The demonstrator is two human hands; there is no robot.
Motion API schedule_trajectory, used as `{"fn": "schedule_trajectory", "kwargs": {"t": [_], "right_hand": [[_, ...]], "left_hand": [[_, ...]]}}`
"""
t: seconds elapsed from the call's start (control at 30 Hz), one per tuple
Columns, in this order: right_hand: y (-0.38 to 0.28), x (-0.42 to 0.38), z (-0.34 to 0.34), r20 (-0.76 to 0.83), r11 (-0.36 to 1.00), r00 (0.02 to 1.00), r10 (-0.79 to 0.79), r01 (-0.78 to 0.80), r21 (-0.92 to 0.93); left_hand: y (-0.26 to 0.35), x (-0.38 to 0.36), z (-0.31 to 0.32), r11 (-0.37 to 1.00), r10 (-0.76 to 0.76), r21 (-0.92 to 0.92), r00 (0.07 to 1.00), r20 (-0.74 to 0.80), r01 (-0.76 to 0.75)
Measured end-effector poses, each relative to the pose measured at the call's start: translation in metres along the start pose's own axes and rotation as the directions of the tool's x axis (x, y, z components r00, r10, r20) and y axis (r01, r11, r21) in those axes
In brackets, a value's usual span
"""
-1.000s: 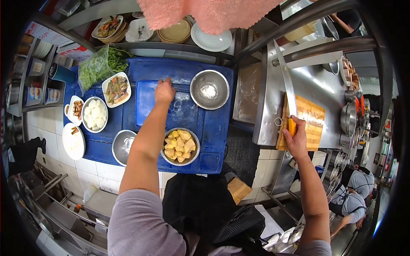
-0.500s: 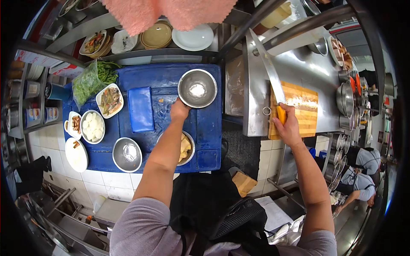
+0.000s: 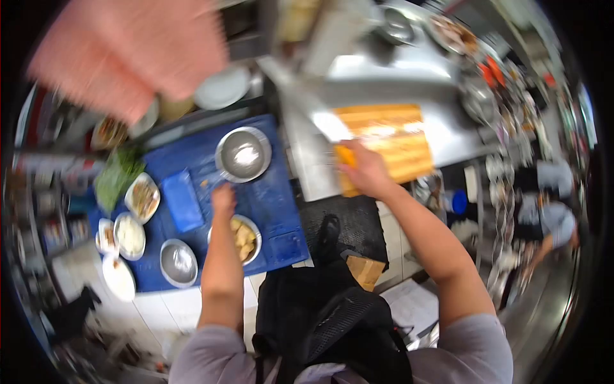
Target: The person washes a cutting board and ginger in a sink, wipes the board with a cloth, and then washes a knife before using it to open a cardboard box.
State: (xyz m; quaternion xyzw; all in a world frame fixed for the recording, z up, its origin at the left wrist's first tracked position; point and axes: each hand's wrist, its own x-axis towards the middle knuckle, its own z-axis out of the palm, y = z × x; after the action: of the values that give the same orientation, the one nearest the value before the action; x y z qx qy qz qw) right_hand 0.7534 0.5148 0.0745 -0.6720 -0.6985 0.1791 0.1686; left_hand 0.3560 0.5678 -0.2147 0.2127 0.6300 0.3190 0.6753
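Note:
My right hand is closed round the yellow handle of a large knife. Its long blade, smeared by motion, points up and left past the edge of a wooden cutting board with pale residue on it. At the blue table, my left hand is just below the near rim of a metal bowl with a shiny bare inside. Blur hides how its fingers are set. Under my left forearm, partly covered, stands a bowl of yellowish chunks.
A second metal bowl, a bowl of white pieces, a blue block and bagged greens are on the blue table. Pink cloth hangs above. The steel counter stands at right. Another person works far right.
The view has swung right, so the tables appear shifted left and tilted. My left hand has drawn back from the bowl's rim. The knife stays in my right hand, close to the board.

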Motion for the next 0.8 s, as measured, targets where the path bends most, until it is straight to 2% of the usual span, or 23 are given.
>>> {"fn": "schedule_trajectory", "kwargs": {"t": [0.03,0.07,0.1,0.13,0.17,0.2,0.23,0.27,0.3,0.33,0.4,0.43,0.53,0.6,0.63,0.7,0.8], "right_hand": [[-0.001,0.000,-0.006,0.059,0.998,0.998,0.021,-0.024,0.066],[0.001,-0.003,-0.013,0.080,0.997,0.997,-0.004,-0.002,0.079],[-0.004,-0.006,-0.029,0.174,0.995,0.984,0.048,-0.063,0.083],[0.004,-0.013,-0.028,0.130,0.989,0.991,-0.004,-0.015,0.148],[0.016,-0.027,-0.029,0.086,0.976,0.994,-0.069,0.050,0.211],[0.021,-0.050,-0.045,0.098,0.979,0.994,-0.040,0.020,0.203],[0.022,-0.073,-0.058,0.113,0.980,0.993,-0.022,0.000,0.199],[0.032,-0.108,-0.070,0.024,0.972,0.996,-0.081,0.073,0.222],[0.039,-0.144,-0.086,0.009,0.970,1.000,-0.021,0.018,0.243],[0.046,-0.182,-0.099,0.002,0.963,0.999,0.037,-0.036,0.266],[0.071,-0.263,-0.105,-0.053,0.946,0.974,0.220,-0.200,0.256],[0.081,-0.305,-0.105,-0.096,0.927,0.945,0.311,-0.280,0.250],[0.105,-0.419,-0.090,-0.210,0.811,0.798,0.565,-0.491,0.319],[0.120,-0.480,-0.069,-0.058,0.553,0.580,0.813,-0.736,0.392],[0.131,-0.504,-0.057,-0.059,0.538,0.566,0.822,-0.739,0.405],[0.155,-0.542,-0.029,-0.069,0.352,0.377,0.924,-0.762,0.543],[0.201,-0.578,0.000,-0.025,0.254,0.288,0.957,-0.796,0.550]], "left_hand": [[0.029,-0.044,0.024,0.982,-0.102,-0.169,0.989,-0.106,0.083],[0.042,-0.073,0.035,0.960,-0.095,-0.271,0.992,-0.087,0.068],[0.038,-0.086,0.031,0.948,-0.051,-0.309,0.995,0.084,0.074],[0.036,-0.107,0.049,0.931,-0.065,-0.356,0.997,0.040,0.075],[0.030,-0.128,0.069,0.887,-0.152,-0.444,0.988,-0.013,0.130],[0.013,-0.137,0.065,0.969,-0.074,-0.185,0.908,0.412,0.163],[0.033,-0.196,0.109,0.977,-0.213,0.071,0.926,0.312,0.201],[0.016,-0.206,0.119,0.930,-0.323,0.299,0.860,0.396,0.212],[-0.003,-0.210,0.131,0.833,-0.508,0.463,0.751,0.422,0.303],[-0.005,-0.234,0.157,0.738,-0.624,0.587,0.668,0.405,0.333],[-0.036,-0.243,0.194,0.601,-0.698,0.757,0.629,0.342,0.256],[-0.049,-0.241,0.213,0.583,-0.705,0.776,0.625,0.336,0.241],[-0.087,-0.226,0.280,0.511,-0.583,0.858,0.709,0.396,-0.059],[-0.106,-0.222,0.340,0.582,-0.505,0.800,0.709,0.493,-0.142],[-0.115,-0.218,0.372,0.610,-0.478,0.773,0.697,0.534,-0.175],[-0.139,-0.200,0.440,0.605,-0.461,0.746,0.641,0.614,-0.279],[-0.182,-0.185,0.551,0.575,-0.450,0.782,0.705,0.548,-0.241]]}}
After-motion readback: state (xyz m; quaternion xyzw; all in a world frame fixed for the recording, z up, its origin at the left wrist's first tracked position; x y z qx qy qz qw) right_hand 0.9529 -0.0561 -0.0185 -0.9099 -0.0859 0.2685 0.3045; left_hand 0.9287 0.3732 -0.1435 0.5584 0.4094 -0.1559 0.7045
